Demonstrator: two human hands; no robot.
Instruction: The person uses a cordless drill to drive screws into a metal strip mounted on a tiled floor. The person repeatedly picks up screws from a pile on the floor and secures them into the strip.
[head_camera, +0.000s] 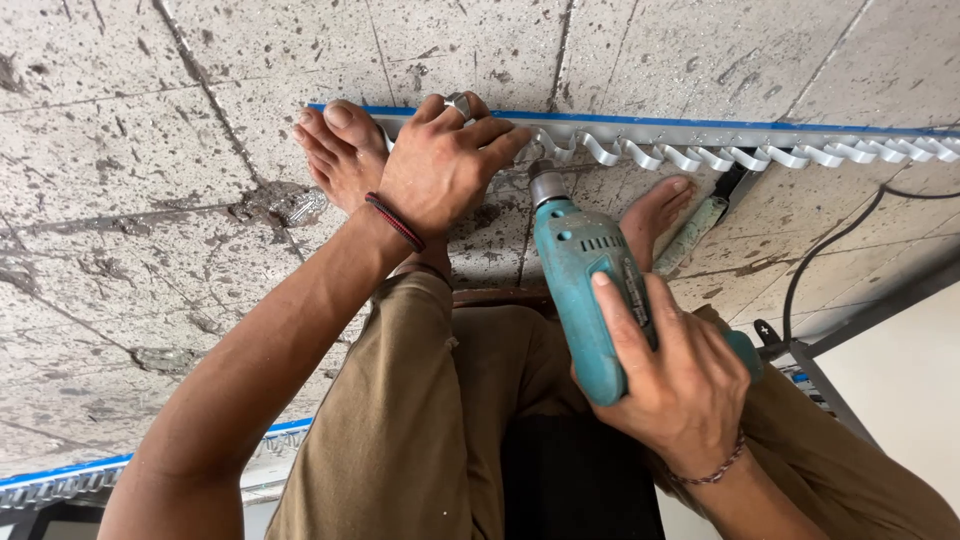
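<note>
We are crouched low on a rough stone floor (130, 150), looking down at our own hands and bare feet. Our right hand (680, 385) is closed tight around the grip of a blue-green drill (585, 280). One finger lies along its side. The drill tip points at a long white strip (700, 140) that lies on the floor in front of us, with a thin blue edge along its far side. A row of curly white clips (760, 157) runs along the strip to the right.

Our left hand (440, 160) presses down flat on the strip, fingers spread over it, next to the drill tip. There is a ring on one finger and a dark red band on the wrist. We cannot tell if anything small is under the fingers. Our left foot (340, 145) sits just beside that hand, touching the strip. Our right foot (655, 210) is near the drill.

We think the drill is heavy and hard, so it needs a firm hold on the grip. The strip looks thin, light and stiff, and it may slide on the stone, so pressing it down close to the tip looks like a good place to hold it. A black cord (830, 245) runs off to the right
</note>
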